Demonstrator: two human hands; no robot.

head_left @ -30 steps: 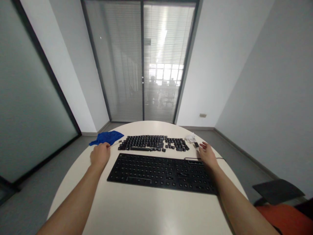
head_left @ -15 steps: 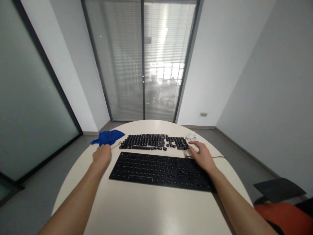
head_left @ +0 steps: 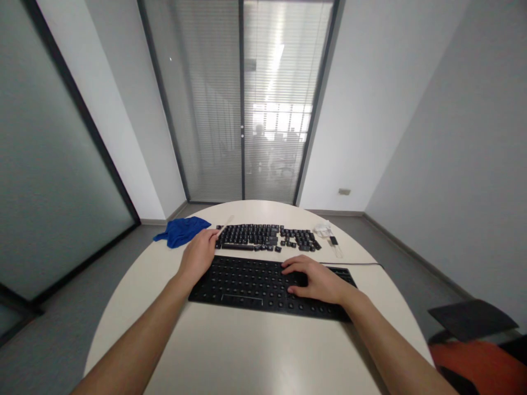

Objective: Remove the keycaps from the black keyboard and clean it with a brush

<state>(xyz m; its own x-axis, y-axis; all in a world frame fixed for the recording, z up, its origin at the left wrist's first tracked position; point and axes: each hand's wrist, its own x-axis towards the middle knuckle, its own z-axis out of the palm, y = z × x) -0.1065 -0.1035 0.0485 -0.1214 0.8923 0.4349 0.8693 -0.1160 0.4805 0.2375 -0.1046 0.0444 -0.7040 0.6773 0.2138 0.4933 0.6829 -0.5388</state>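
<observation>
A black keyboard base (head_left: 247, 280), stripped of its keycaps, lies across the table in front of me. My left hand (head_left: 200, 255) is closed round a thin pale stick (head_left: 224, 226) at the base's far left corner. The stick's tip points up and away; its kind is too small to make out. Over the right part of the base rests my right hand (head_left: 315, 280), thumb and fingers apart, holding nothing. Behind the base, loose black keycaps (head_left: 247, 235) lie in keyboard order, with the long spacebar (head_left: 237, 247) along the near side.
A crumpled blue cloth (head_left: 183, 230) lies at the far left of the round table (head_left: 255, 351). To the far right are a white crumpled tissue (head_left: 321, 229) and a wire keycap puller (head_left: 334, 241). A black cable (head_left: 366, 264) runs off the right edge. An orange chair (head_left: 473, 362) stands at right.
My right hand has moved left and nearer, from beside the keycaps onto the keyboard base; the keycap puller now shows uncovered. My left hand has shifted right with the stick, which tilts more upward.
</observation>
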